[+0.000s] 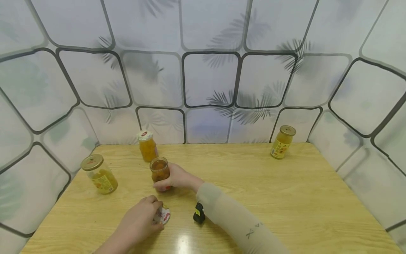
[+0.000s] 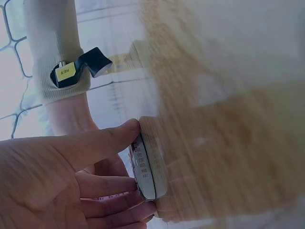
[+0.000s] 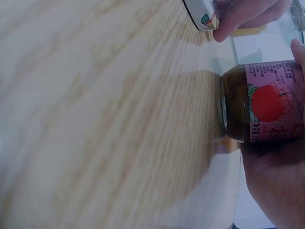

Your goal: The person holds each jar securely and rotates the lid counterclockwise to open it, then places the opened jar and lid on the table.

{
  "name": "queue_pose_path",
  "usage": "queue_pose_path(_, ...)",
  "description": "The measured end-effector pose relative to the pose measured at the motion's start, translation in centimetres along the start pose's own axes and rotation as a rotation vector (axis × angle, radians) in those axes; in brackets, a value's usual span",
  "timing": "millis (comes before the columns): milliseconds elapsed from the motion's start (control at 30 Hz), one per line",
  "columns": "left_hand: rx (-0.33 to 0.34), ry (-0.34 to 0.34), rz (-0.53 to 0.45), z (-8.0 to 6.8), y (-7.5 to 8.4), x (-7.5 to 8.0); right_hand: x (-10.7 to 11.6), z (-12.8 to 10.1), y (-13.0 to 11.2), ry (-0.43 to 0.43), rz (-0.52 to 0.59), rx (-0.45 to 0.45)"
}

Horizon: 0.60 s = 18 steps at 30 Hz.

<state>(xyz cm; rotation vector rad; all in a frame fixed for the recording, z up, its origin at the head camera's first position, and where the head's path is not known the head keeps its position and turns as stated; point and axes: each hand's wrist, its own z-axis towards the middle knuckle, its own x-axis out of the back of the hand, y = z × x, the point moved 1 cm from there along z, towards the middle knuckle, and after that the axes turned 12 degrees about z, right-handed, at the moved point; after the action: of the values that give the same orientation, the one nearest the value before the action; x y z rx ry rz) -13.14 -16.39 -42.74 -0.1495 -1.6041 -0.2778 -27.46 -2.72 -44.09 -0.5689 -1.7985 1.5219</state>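
My right hand (image 1: 179,176) grips an uncapped glass jar (image 1: 160,169) with brown contents, its open mouth facing up. The jar's pink label with a red fruit (image 3: 269,102) shows in the right wrist view. Its base is at or just above the tabletop; I cannot tell whether they touch. Nearer the front, my left hand (image 1: 137,217) pinches a white printed jar lid (image 1: 165,216) between thumb and fingers. In the left wrist view the lid (image 2: 144,169) lies nearly flat, low at the wood, partly hidden by the fingers.
Behind the held jar stands a lidded jar (image 1: 147,148) with orange contents. A yellow-labelled jar (image 1: 103,178) is at the left, another (image 1: 282,143) at the back right. A black wrist device (image 1: 199,213) sits by the right sleeve. Patterned fabric walls (image 1: 209,81) border the wooden table (image 1: 285,190).
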Motion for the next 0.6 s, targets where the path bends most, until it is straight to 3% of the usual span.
queue_pose_path(333,-0.012,-0.009,0.011,0.12,-0.14,0.07,0.10,0.05,0.08,0.000,0.007,0.007)
queue_pose_path(600,0.021,-0.037,-0.003,0.18,-0.09,0.27,0.09,0.07,0.13,-0.006,0.009,0.009)
